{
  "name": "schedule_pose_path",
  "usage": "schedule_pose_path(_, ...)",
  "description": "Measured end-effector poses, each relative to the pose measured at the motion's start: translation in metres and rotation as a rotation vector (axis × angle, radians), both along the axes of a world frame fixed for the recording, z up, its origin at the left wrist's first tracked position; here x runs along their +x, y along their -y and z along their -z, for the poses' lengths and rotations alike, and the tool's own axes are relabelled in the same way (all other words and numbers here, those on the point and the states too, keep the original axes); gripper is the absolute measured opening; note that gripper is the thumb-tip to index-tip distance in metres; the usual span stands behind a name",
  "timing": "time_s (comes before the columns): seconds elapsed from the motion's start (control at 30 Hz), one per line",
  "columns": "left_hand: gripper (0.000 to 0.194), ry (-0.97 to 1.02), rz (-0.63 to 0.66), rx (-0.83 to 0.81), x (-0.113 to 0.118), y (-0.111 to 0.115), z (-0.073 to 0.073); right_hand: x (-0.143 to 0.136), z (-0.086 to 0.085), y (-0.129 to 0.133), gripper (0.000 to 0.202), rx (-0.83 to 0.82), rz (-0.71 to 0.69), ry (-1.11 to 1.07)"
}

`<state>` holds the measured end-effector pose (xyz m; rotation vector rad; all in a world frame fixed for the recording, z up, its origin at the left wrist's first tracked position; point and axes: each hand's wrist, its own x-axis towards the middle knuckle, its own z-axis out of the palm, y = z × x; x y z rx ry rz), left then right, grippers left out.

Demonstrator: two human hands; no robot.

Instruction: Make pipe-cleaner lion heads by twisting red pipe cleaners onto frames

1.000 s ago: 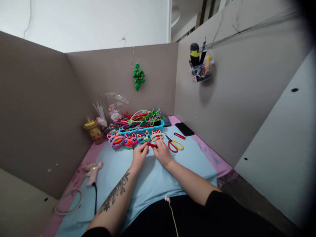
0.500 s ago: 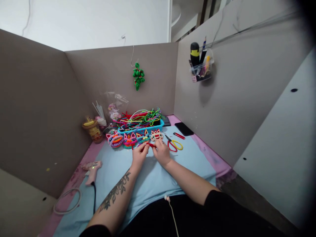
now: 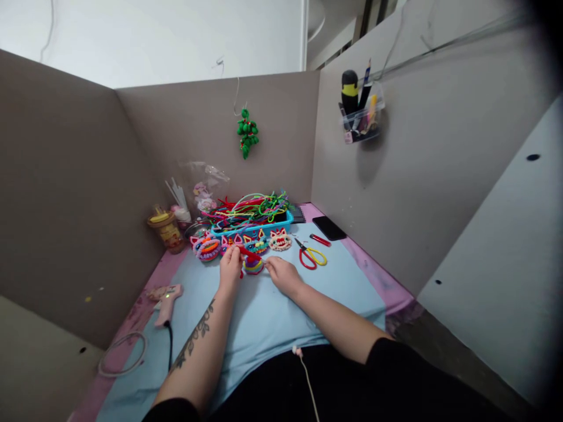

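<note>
My left hand [image 3: 230, 271] pinches a red pipe cleaner [image 3: 250, 254], which slants down to the right between my hands. My right hand [image 3: 284, 275] is closed at the fingertips, at the right end of that red strip; the thin tip there is hard to make out. Just below the strip lies a rainbow-striped fuzzy piece [image 3: 254, 267] on the blue cloth. Behind my hands stand several animal heads made of pipe cleaners: a purple and orange one [image 3: 206, 247], a blue one [image 3: 256, 243] and a cream one [image 3: 280, 240] among them. My left hand partly hides a pink one [image 3: 229, 241].
A blue basket [image 3: 277, 225] full of coloured pipe cleaners stands at the back. Right of my hands are scissors [image 3: 310, 257], a red cutter [image 3: 320, 240] and a black phone [image 3: 329, 228]. Left are a pink glue gun [image 3: 167, 303] and a drink cup [image 3: 167, 231].
My hands have moved apart, the left one shifting left and up, the right slightly down. More of the red pipe cleaner shows between them, and the rainbow-striped piece is now uncovered.
</note>
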<state>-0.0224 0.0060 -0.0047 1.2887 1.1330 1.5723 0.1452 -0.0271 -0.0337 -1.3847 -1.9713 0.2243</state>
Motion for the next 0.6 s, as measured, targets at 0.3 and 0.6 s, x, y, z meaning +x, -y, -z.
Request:
schedule_pose_path(0.3,0.043,0.041,0.131,-0.023,0.0062,0.0067,-0.003,0.0021,0.0048,-0.0033,0.017,0.085,0.019,-0.03)
schedule_pose_path(0.6,0.043,0.104,0.173,-0.083,0.0085,0.0021,0.005,0.005,0.0085,-0.0061,0.019,0.19,0.026,-0.073)
